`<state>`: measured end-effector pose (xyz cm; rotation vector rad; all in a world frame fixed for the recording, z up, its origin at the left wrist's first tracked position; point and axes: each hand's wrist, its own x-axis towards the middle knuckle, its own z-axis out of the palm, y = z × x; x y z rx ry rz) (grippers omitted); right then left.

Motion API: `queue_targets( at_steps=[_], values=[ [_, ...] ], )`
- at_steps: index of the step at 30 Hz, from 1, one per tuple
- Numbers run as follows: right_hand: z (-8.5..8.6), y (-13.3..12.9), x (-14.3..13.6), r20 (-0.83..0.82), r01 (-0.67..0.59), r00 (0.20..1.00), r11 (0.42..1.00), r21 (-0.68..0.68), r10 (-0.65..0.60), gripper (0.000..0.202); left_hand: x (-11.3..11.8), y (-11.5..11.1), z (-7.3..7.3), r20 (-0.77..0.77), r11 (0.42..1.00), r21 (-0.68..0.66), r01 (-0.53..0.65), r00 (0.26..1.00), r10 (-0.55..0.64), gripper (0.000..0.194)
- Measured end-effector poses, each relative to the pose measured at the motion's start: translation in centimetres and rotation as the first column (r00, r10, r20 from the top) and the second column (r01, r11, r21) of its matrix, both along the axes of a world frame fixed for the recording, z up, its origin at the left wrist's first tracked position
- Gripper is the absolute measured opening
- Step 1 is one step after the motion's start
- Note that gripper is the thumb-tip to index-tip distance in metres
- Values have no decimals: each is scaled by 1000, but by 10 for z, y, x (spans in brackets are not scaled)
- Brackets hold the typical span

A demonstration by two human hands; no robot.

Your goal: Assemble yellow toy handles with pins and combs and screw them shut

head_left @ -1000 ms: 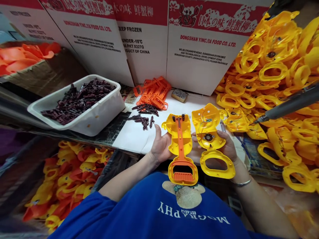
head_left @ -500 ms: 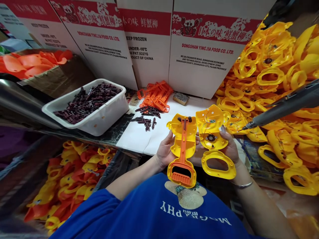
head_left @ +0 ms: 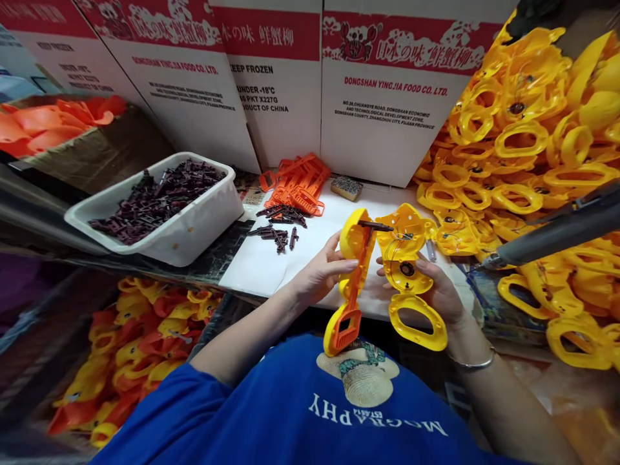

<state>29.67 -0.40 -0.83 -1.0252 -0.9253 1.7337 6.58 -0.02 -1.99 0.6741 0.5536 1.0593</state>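
Observation:
My left hand point(head_left: 323, 270) is closed on one yellow plastic toy shell half point(head_left: 349, 248), tilted on its edge. Along the inside of that half runs an orange slide with a grip point(head_left: 355, 294), and a dark brown pin part point(head_left: 375, 226) crosses its top. In my right hand point(head_left: 442, 290) is the other yellow shell half point(head_left: 405, 242), open side up. It carries a round black speaker point(head_left: 407, 268), thin wires and an oval handle loop point(head_left: 418, 321). The two halves are side by side, very near each other at the top.
A white tub point(head_left: 194, 223) of dark brown parts stands left, beside loose dark parts point(head_left: 278, 236) and stacked orange slides point(head_left: 298, 184). Yellow shells point(head_left: 513, 161) heap at right, where a dark power screwdriver point(head_left: 547, 236) juts in. A crate of duck toys point(head_left: 130, 361) is below left.
My left hand has turned its shell half from facing up onto its edge, toward the right half. The right half has shifted slightly left. The camera view has moved a little.

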Motion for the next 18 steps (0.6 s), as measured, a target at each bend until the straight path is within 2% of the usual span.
queue_targets(
  at_steps=[5,14,18],
  values=[
    [-6,-4,-3,40,38,998,999,3,-38,42,10,-2,11,-137,999,-12,-47,989,45,116],
    [-10,-8,-7,102,56,993,995,79,-64,53,20,1,12,-185,997,-4,-80,980,78,124],
    [-7,-10,-14,82,55,994,991,120,-65,47,23,2,9,-212,996,8,-86,973,85,122]
  ],
)
